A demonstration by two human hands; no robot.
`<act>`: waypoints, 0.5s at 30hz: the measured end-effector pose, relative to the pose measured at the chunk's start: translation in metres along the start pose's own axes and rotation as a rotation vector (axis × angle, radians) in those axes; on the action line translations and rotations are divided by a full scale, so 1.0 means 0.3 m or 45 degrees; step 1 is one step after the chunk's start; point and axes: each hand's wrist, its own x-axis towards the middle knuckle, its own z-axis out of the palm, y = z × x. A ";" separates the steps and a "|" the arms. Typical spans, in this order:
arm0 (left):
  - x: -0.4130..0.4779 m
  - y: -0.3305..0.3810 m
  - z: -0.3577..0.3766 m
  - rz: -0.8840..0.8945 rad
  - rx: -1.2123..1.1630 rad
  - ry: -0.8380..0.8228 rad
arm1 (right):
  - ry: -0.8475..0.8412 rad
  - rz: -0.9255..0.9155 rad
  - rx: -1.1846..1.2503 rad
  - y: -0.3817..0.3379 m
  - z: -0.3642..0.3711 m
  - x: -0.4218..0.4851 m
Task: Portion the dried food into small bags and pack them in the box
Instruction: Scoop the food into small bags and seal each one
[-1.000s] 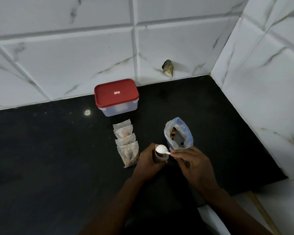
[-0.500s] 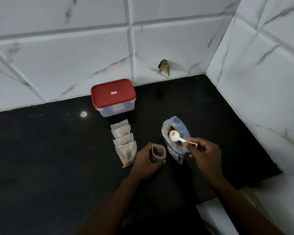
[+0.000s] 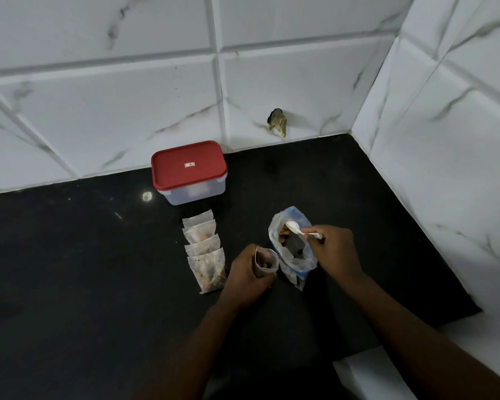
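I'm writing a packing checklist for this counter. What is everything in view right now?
box: one, clear with a red lid on it, at the back of the counter by the wall
filled small bags: four, clear, in an overlapping row in front of the box
open small bag: one, clear, in the left hand
large bag: one, clear and blue, open, to the right of the small bags
spoon: one, white, bowl at the large bag's mouth
counter: one, black
wall tiles: white, marbled, behind and to the right
broken spot: one, dark, low on the back wall
left hand: grips the open small bag
right hand: pinches the spoon's handle
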 end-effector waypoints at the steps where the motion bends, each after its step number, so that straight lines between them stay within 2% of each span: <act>1: 0.004 0.003 0.002 -0.008 0.004 0.005 | -0.008 -0.022 -0.025 0.007 0.009 0.009; 8: 0.020 0.011 0.020 -0.031 0.023 0.013 | -0.225 -0.034 -0.137 0.035 0.027 0.040; 12: 0.021 0.018 0.028 -0.043 0.003 0.033 | -0.331 -0.026 -0.061 0.031 0.008 0.018; 15: 0.021 0.018 0.033 -0.060 -0.008 0.035 | -0.425 0.127 0.053 0.013 0.000 0.015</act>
